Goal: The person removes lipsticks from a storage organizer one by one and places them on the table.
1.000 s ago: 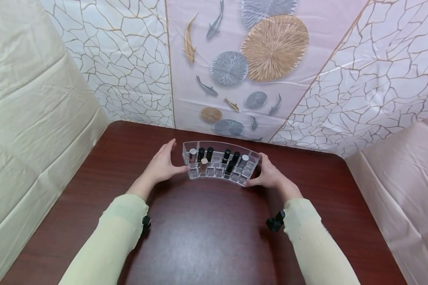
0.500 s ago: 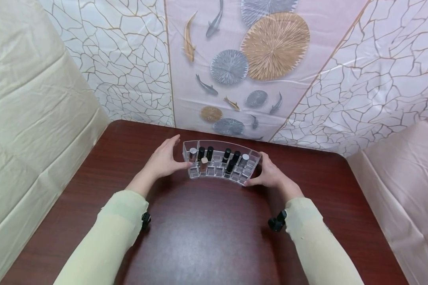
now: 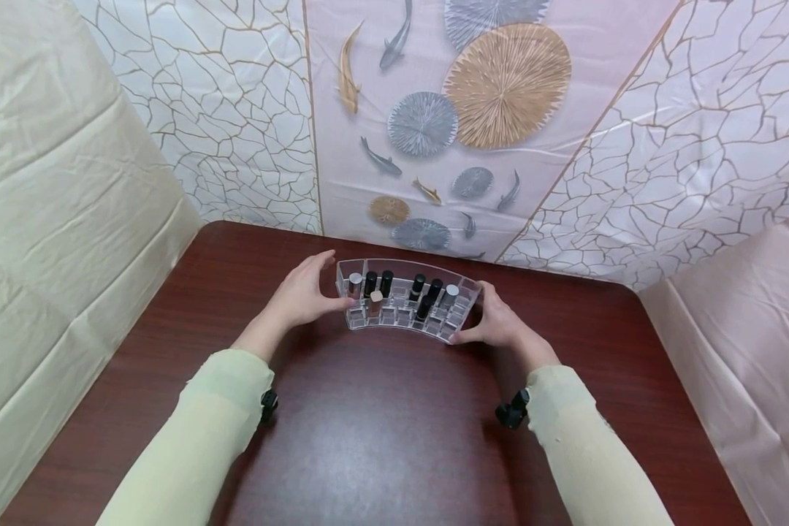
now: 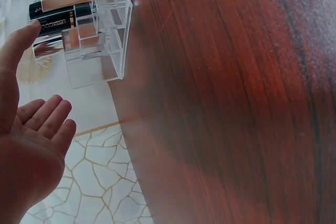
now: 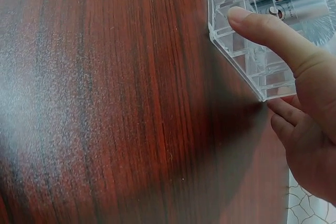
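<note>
A clear, curved lipstick organizer (image 3: 404, 318) stands on the dark wooden table, with tiered compartments. Several lipsticks stand in it, among them a black tube (image 3: 386, 283), a silver-capped one (image 3: 355, 285) at the left end and another silver one (image 3: 451, 294) at the right. A beige-capped tube (image 3: 376, 301) sits in the front row. My left hand (image 3: 300, 294) is at the left end, thumb by the front corner, fingers spread and apart from the organizer. My right hand (image 3: 497, 320) holds the right end, thumb over the front; its fingertips are partly hidden in the right wrist view (image 5: 315, 124).
The reddish-brown table (image 3: 368, 438) reaches toward me, its back edge close behind the organizer. Patterned cloth (image 3: 421, 183) hangs behind it, and pale cloth walls (image 3: 72, 183) flank both sides. A black wrist camera (image 3: 513, 409) sits on my right wrist.
My left hand has shifted slightly forward and its fingers have moved a little toward the organizer's back. My right hand and the organizer have hardly moved.
</note>
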Tool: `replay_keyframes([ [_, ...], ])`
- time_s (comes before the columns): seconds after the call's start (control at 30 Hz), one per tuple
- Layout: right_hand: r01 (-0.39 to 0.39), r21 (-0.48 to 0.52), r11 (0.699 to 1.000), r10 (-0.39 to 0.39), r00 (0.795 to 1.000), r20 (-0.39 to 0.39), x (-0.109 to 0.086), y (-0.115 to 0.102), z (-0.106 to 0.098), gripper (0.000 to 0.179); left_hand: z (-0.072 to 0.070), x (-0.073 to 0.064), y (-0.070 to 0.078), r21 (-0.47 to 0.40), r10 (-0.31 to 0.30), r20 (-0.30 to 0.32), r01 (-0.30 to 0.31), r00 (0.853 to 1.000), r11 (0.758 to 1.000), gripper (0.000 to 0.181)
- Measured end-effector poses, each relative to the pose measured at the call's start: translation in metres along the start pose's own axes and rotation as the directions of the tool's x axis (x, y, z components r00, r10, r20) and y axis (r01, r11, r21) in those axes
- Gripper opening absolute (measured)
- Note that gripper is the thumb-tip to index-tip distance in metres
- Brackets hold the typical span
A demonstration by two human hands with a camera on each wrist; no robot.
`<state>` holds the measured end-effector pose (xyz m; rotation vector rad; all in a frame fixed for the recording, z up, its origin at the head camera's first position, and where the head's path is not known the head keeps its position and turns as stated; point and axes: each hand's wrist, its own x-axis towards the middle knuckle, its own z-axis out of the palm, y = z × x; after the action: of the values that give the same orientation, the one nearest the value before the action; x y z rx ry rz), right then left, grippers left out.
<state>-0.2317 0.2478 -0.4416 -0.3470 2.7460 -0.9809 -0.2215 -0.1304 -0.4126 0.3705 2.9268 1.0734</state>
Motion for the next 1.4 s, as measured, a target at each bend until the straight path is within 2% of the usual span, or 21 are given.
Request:
replay_keyframes([
  [0.27, -0.009, 0.014, 1.0, 0.009, 1.0, 0.001, -0.001, 0.004, 0.002, 0.119, 0.002, 0.0, 0.001, 0.001, 0.007, -0.004, -0.007, 1.0, 1.0, 0.096],
  [0.77, 0.002, 0.015, 1.0, -0.002, 1.0, 0.001, -0.001, 0.004, 0.0, 0.117, 0.002, 0.006, 0.005, 0.049, 0.122, -0.003, -0.122, 0.992, 0.991, 0.071],
  [1.07, 0.008, 0.013, 1.0, -0.008, 1.0, -0.005, 0.0, 0.005, 0.001, 0.116, 0.005, 0.008, 0.005, 0.032, 0.126, -0.02, -0.125, 0.992, 0.992, 0.055],
  [1.4, -0.003, -0.017, 1.0, 0.003, 1.0, -0.007, 0.0, 0.004, 0.0, 0.118, 0.01, 0.014, 0.002, 0.021, 0.131, -0.066, -0.13, 0.989, 0.991, 0.041],
])
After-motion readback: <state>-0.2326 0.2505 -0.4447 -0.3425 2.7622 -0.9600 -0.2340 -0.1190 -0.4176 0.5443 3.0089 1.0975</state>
